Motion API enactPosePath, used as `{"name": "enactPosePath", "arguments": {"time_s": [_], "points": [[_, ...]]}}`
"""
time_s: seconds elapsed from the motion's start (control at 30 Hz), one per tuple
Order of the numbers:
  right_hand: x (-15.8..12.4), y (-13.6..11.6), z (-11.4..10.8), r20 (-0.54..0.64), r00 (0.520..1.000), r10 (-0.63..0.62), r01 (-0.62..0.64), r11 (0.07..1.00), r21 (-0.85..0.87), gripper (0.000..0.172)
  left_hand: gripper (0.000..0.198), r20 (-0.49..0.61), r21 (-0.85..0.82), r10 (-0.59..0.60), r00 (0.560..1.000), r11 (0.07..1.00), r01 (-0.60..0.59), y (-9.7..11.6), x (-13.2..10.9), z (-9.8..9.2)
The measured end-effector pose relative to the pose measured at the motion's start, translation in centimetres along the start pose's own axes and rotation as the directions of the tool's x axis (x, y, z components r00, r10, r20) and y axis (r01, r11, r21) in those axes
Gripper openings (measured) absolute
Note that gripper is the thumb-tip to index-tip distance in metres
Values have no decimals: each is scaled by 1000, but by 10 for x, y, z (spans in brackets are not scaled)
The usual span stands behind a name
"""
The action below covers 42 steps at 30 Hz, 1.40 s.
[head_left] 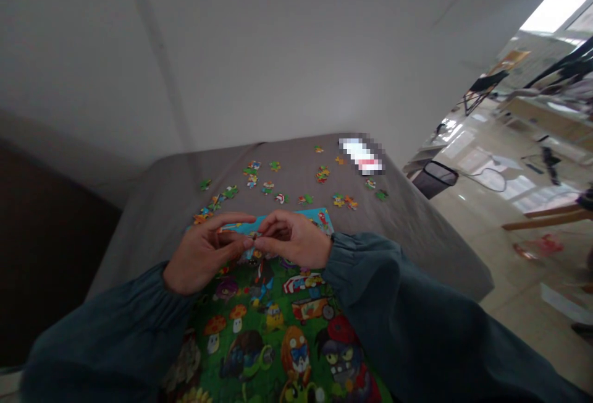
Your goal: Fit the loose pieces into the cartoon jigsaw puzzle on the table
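A jigsaw puzzle [252, 341] with cartoon plants and monsters on a green ground lies in front of me, a blue strip showing along its far edge. Above its upper part my left hand [210, 248] and my right hand [291, 239] meet, thumbs and index fingers pinched together at one spot. A small puzzle piece seems to be between the fingertips, mostly hidden by them. Beyond the puzzle, loose puzzle pieces [230, 191] are scattered, some close to my left hand.
The table [403, 224] has a grey cloth and stands against a pale wall [278, 50]. A phone [361, 156] with a lit, blurred screen lies at the far right corner. Right of the table, a dark-rimmed bin [435, 179] stands on the tiled floor.
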State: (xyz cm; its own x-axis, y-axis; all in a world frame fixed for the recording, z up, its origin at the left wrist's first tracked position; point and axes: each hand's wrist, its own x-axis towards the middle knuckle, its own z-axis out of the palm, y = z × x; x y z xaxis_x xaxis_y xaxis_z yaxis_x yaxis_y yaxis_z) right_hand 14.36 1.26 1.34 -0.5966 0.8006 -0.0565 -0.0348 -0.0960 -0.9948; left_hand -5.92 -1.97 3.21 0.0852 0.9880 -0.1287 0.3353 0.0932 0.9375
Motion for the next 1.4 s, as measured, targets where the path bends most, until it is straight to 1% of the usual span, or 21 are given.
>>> {"name": "enactPosePath", "arguments": {"time_s": [0.13, 0.27, 0.33, 0.43, 0.57, 0.7, 0.77, 0.83, 0.9, 1.0, 1.1, 1.17, 1.3, 1.33, 1.4], "points": [[2, 2, -1, 29, 1000, 11, -12, 999, 40, 30, 61, -22, 23, -11, 1000, 1000, 12, 1, -1, 0], [1, 0, -3, -44, 997, -66, 68, 997, 41, 27, 61, 24, -10, 20, 999, 1000, -20, 1, 0, -1], [0, 0, -3, -57, 993, -101, 102, 995, 12, 28, 57, 59, -35, 50, 997, 998, -48, 1, 0, -1], [-1, 0, -3, -25, 996, -89, 90, 996, 24, 24, 46, 74, -61, 102, 992, 993, -98, -1, 0, -2], [-2, 1, -2, -14, 999, -37, 38, 998, 52, 16, 42, 58, -100, 134, 989, 987, -127, -4, 1, -5], [-3, -1, -1, -21, 1000, 14, -13, 999, 43, 12, 41, 44, -72, 141, 989, 988, -137, -5, 2, -6], [-4, -1, 0, -12, 999, 32, -32, 998, 52, 13, 42, 40, -42, 140, 989, 990, -138, -5, 3, -7], [-5, -2, 0, -2, 999, 39, -39, 998, 48, 19, 42, 38, -5, 132, 991, 991, -132, -3, 2, -9], [-5, -2, 0, 8, 999, 36, -36, 999, 32, 22, 45, 10, 25, 130, 992, 991, -130, -2, 2, -13], [-5, -1, 0, -3, 1000, 28, -28, 999, 16, 17, 46, -50, 42, 130, 990, 991, -128, -1, 2, -22], [-4, -1, 0, -28, 999, 32, -31, 999, 20, 14, 43, -79, 56, 134, 988, 990, -129, -3, 3, -30], [-4, -1, 1, -33, 999, 32, -31, 999, 28, 14, 42, -45, 81, 137, 989, 988, -134, -4, 3, -30], [-6, 1, 2, -31, 999, 13, -13, 1000, 21, 16, 44, 152, 100, 110, 982, 987, -126, -2, 1, -17], [-6, 1, 3, -22, 1000, 10, -10, 1000, 16, 17, 43, 174, 101, 105, 979, 987, -124, -1, 0, -14], [-6, 3, 3, 6, 1000, 10, -10, 1000, 9, 17, 42, 148, 117, 109, 983, 985, -127, 1, -2, -13]]}}
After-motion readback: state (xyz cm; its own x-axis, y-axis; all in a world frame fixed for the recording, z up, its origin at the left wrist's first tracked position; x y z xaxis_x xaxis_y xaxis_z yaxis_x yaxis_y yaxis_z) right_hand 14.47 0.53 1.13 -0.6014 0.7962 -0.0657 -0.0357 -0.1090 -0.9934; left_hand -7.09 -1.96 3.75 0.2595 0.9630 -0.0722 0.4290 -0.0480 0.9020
